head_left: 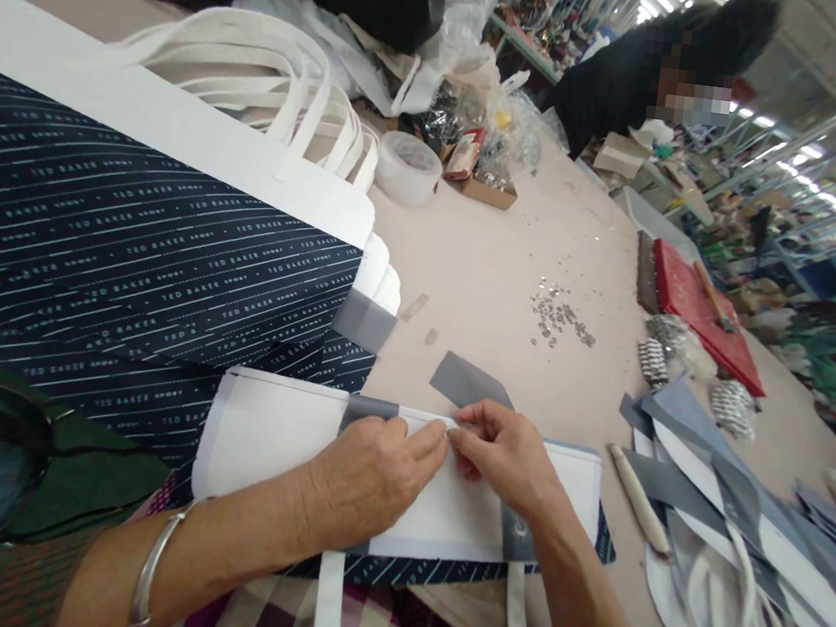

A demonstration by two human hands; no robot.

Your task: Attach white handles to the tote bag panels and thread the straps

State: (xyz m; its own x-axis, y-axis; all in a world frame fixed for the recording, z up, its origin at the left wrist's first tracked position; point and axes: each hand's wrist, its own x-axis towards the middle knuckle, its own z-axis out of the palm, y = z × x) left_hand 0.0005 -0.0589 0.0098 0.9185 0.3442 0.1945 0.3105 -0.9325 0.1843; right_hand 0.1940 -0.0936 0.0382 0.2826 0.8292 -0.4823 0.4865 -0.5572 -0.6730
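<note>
A white fabric panel (274, 443) with a stitched upper edge, grey cross strips and white straps lies across the near side of the table. My left hand (382, 465), with a silver bangle on its wrist, has its fingers closed at the panel's upper edge. Beside it, fingertips almost touching, my right hand (504, 454) pinches the same edge. Anything small between the fingertips is hidden. A loose end of grey strip (471, 380) sticks out beyond the edge. Under the panel shows navy lettered fabric (168, 255).
White strap handles (293, 88) stand up at the back left. Further off are a tape roll (409, 167) and scattered metal bits (561, 315). To the right lie a pale slim tool (642, 505), grey and white strips (715, 488) and a red packet (705, 311). A person (641, 77) bends over behind.
</note>
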